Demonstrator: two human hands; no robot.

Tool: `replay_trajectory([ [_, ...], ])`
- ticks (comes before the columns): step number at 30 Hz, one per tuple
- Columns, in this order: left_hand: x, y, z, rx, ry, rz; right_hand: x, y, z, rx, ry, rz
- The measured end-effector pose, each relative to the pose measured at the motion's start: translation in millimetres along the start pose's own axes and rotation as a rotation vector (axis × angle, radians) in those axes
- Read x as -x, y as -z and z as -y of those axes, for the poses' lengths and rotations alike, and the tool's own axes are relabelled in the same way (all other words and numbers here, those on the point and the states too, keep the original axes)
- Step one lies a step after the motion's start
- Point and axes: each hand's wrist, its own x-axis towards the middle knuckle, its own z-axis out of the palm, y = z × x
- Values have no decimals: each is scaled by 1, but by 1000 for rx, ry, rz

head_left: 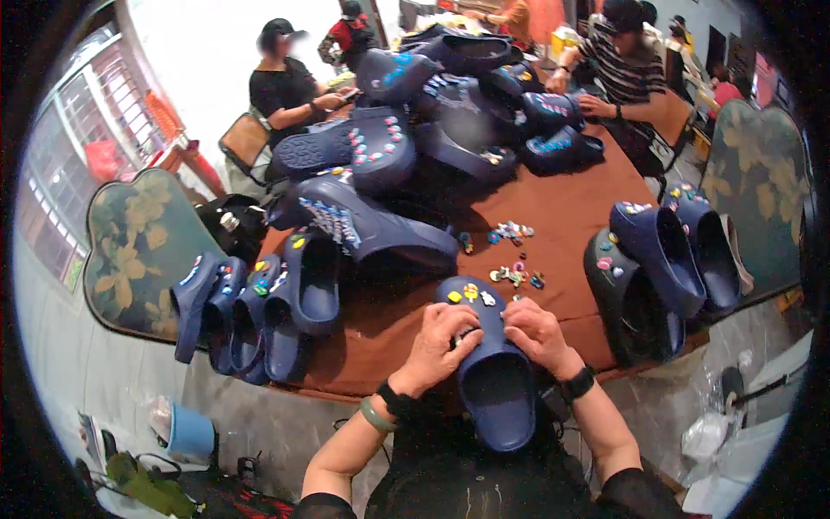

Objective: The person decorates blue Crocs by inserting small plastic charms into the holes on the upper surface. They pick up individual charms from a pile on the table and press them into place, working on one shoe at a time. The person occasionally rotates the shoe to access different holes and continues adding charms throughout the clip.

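While left hand (437, 344) and right hand (538, 333) are clamping the navy clog (493, 372) at 6 o'clock on the bench (571, 216) | three charms (469, 294) are sitting on its toe | loose charms (516, 277) are waiting at 12 | decorated clogs (259, 316) are stacking at 9 | progress looks early.

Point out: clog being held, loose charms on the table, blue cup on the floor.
clog (494, 381), head view, rim of its opening
loose charms (516, 276), head view, middle of cluster
blue cup (192, 433), head view, side wall

Small assembly workshop, brown table (571, 216) heaped with navy clogs (389, 147), loose charms (510, 232), seated workers (285, 86) around it
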Motion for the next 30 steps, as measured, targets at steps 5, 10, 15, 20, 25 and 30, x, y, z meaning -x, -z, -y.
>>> replay_trajectory([
  [5,0,-1,7,70,26,69,-27,-4,-9,197,278,132],
  [10,4,-9,19,238,58,44,-23,-17,-3,109,264,42],
  [15,6,-15,19,286,97,-11,-16,-18,-12,84,237,-62],
  [20,7,-15,19,324,121,-38,-14,-21,-21,122,-24,-252],
  [25,8,-17,23,336,121,-66,-27,-9,-49,394,-273,-284],
  [30,4,-18,23,341,126,-89,-33,0,-52,319,-108,-92],
])
